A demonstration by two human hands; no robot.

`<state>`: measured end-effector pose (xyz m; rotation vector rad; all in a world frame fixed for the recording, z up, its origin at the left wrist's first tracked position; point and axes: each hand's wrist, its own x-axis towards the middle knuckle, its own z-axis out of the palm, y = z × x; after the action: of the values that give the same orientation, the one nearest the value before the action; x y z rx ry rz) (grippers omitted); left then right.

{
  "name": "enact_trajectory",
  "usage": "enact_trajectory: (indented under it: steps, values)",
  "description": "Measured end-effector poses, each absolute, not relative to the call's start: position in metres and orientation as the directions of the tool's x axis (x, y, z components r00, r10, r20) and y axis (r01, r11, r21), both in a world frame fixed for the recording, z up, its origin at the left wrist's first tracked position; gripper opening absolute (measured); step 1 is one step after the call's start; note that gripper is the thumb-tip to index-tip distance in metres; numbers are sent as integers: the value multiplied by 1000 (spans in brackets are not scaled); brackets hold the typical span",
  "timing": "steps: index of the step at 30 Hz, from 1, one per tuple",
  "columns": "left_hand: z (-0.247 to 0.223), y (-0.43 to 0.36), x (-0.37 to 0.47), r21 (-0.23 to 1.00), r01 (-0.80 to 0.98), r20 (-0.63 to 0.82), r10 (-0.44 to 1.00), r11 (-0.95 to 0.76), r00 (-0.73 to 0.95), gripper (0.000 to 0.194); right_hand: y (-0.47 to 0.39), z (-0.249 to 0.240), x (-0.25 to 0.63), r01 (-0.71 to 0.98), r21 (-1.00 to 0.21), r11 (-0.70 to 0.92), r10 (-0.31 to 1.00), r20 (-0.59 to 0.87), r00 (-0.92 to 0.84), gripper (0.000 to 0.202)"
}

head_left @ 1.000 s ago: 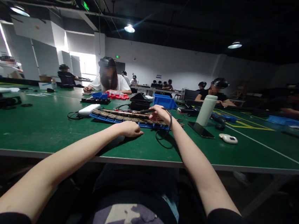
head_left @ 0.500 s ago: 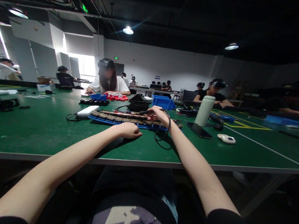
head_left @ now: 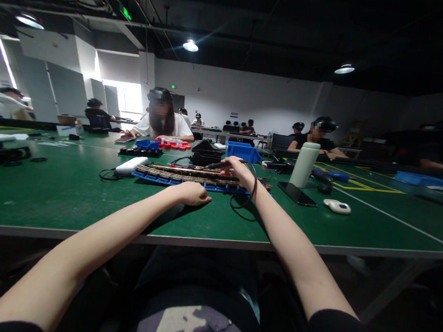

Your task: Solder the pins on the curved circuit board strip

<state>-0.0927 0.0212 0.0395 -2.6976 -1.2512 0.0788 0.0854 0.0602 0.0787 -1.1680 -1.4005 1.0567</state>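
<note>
A: What had just changed around the hands?
B: Very little. The right hand (head_left: 236,170) kept its grip on a black pen-like tool (head_left: 216,165), close to where it had been, and the left hand (head_left: 194,193) stayed clenched on the green surface (head_left: 85,200).
A: And the thing they were at?
B: A long blue-based assembly (head_left: 173,176) with gold-toned strips lay across the surface, just beyond the left hand and partly beneath the right.
A: So what did that stillness mean?
B: To my mind, attention was on one spot along the strips. The view was too small, in fairness, to show whether the tip touched them.
A: What sat nearby?
B: The tool's dark cable (head_left: 254,190) looped by the right wrist, a white device (head_left: 131,165) lay by the assembly's left end, and a blue bin (head_left: 242,151) stood behind.
</note>
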Motion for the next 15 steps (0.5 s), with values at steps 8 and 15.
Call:
enact_trajectory:
  steps: [8, 15]
  values:
    - [41, 19, -93, -190, 755, 3, 769, -627, 640, 50, 61, 87, 93, 78, -978, 196, 973, 204, 110, 20]
    - [43, 18, -92, -222, 755, -20, 777, -617, 629, 51, 70, 80, 94, 158, -975, 156, 981, 171, 89, 18]
